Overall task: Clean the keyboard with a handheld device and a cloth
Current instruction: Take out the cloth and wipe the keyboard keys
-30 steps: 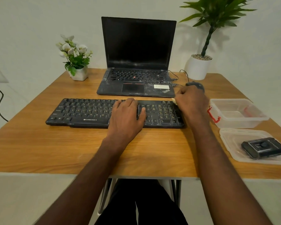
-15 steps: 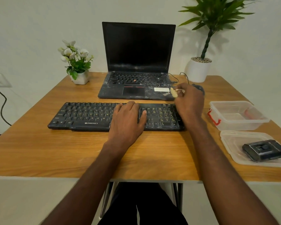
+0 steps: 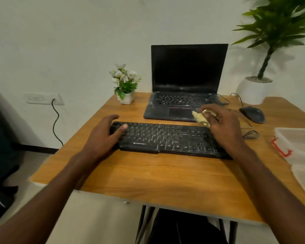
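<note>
A black keyboard point(image 3: 167, 138) lies across the wooden table point(image 3: 148, 173). My left hand point(image 3: 104, 136) grips its left end, thumb on the keys and fingers over the far edge. My right hand point(image 3: 222, 124) hovers over the keyboard's right end and pinches a small yellowish cloth point(image 3: 200, 118) between thumb and fingers. The handheld device is out of view.
A dusty open laptop point(image 3: 183, 95) stands behind the keyboard. A mouse point(image 3: 252, 114) and its cable lie at the right. A small flower pot point(image 3: 126, 88), a large potted plant point(image 3: 253, 90) and clear plastic containers point(image 3: 296, 147) ring the table. A wall socket point(image 3: 42, 98) is at left.
My left hand slid from the keyboard's middle to its left end. My right hand moved with the cloth over the keyboard's far right edge. The camera swung left.
</note>
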`<state>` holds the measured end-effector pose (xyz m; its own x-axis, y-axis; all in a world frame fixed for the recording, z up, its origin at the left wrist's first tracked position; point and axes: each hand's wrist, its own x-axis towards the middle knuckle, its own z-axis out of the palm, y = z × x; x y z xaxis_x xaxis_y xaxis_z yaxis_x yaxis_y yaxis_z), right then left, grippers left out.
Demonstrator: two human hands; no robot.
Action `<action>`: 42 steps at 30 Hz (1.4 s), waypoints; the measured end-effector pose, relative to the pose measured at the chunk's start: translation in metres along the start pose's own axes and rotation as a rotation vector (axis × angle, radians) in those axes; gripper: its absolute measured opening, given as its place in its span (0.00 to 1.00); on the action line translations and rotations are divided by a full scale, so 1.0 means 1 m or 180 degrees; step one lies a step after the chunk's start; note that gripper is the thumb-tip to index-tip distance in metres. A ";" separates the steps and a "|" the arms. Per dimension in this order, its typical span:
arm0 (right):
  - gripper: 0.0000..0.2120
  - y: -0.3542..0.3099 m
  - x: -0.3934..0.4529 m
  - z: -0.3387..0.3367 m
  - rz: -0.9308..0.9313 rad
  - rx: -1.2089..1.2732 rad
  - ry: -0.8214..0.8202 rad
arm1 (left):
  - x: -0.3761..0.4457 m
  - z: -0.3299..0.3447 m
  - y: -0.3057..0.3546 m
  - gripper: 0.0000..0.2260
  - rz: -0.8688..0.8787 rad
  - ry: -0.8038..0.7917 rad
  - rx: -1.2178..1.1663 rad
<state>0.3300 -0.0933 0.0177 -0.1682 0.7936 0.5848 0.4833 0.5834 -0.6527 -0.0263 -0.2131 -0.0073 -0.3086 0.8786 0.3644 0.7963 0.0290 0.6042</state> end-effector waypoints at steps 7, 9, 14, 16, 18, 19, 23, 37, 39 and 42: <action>0.07 -0.064 0.007 0.049 0.0421 0.0489 -0.0289 | 0.013 -0.008 -0.032 0.61 -0.0498 -0.0752 -0.0440; 0.08 -0.086 0.012 0.071 0.1018 0.1019 -0.0644 | 0.017 -0.008 -0.037 0.68 -0.0512 -0.0953 -0.0370; 0.18 -0.117 0.030 0.128 0.1755 0.1732 -0.1739 | 0.022 -0.008 -0.044 0.73 -0.0593 -0.1199 -0.0302; 0.20 -0.124 0.038 0.150 0.1340 0.1292 -0.1784 | 0.022 -0.007 -0.043 0.74 -0.0603 -0.1193 -0.0336; 0.21 -0.133 0.047 0.176 0.0815 0.0775 -0.1714 | 0.022 -0.007 -0.045 0.72 -0.0549 -0.1201 -0.0371; 0.21 -0.136 0.051 0.188 0.0607 0.0575 -0.1693 | 0.023 -0.008 -0.046 0.71 -0.0507 -0.1220 -0.0406; 0.23 -0.142 0.061 0.221 0.0058 -0.0147 -0.1983 | 0.025 -0.013 -0.053 0.67 -0.0513 -0.1407 -0.0486; 0.17 -0.147 0.056 0.208 -0.0761 -0.0552 -0.2225 | 0.024 -0.009 -0.058 0.71 -0.0616 -0.1328 -0.0508; 0.16 -0.144 0.053 0.197 -0.0840 -0.0598 -0.2444 | 0.025 -0.011 -0.055 0.73 -0.0588 -0.1385 -0.0452; 0.15 -0.151 0.072 0.181 -0.0862 -0.1193 -0.3001 | 0.026 -0.014 -0.051 0.72 -0.0532 -0.1441 -0.0448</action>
<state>0.0898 -0.0928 0.0714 -0.8336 0.5516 -0.0283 0.5376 0.7985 -0.2710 -0.0821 -0.1985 -0.0192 -0.1444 0.9870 -0.0708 0.6678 0.1499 0.7291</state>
